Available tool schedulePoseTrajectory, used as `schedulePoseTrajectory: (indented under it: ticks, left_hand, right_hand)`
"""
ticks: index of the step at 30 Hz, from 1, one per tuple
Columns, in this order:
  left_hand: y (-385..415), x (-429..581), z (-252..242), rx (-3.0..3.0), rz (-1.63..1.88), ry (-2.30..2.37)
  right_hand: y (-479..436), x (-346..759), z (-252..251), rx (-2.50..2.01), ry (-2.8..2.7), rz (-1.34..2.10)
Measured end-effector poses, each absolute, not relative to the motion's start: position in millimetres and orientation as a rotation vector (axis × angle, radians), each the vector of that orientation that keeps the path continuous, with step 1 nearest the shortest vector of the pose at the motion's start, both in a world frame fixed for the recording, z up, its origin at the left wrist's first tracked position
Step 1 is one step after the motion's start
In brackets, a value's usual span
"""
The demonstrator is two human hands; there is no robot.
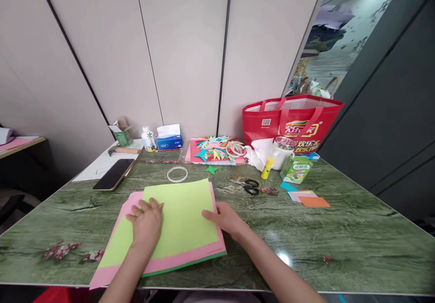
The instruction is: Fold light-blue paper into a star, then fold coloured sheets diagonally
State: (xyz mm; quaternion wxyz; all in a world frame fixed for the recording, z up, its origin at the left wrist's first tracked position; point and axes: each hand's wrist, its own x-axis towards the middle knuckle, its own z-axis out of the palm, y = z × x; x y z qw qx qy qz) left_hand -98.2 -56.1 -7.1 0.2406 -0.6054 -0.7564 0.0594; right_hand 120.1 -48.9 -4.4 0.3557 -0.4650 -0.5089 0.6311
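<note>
**Hands flat on paper stack**

Your left hand [147,225] lies palm down on the yellow-green sheet [185,217], fingers spread and pressing, closed on nothing. Your right hand [227,219] sits at that sheet's right edge with its fingers laid on the paper. I can't tell whether it pinches the edge or only rests there.

The yellow-green sheet tops a stack at the near middle of the table [340,230]. Pink paper [112,271] sticks out under it on the left, right and near sides, and a green sheet [183,266] shows as a thin strip along the near edge.

Behind the stack is a tape ring [177,174]. The scissors [249,186] lie to the right of it, with a glue stick [267,168] just past them. The phone [113,174] is at far left. Small coloured slips [307,197] lie to the right, well apart from the stack. A red bag [292,121] stands against the wall.
</note>
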Motion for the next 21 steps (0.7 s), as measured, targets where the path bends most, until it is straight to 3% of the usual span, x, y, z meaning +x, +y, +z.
schedulePoseTrajectory:
  ticks: [5, 14, 21]
  left_hand:
    - [-60.7, -71.4, -11.9, -1.868, 0.034, -2.028]
    - [-69.0, -65.5, -10.5, -2.827, -0.962, -1.82]
    - [-89.5, -70.5, -12.6, -3.148, -0.734, -1.593]
  right_hand:
    - [-63.1, 152.6, -17.5, -1.489, -1.713, 1.036]
    - [-98.7, 253.1, -35.4, -1.91, -1.541, 0.591]
    - [-102.0, 242.2, -45.7, -1.883, -1.655, 0.142]
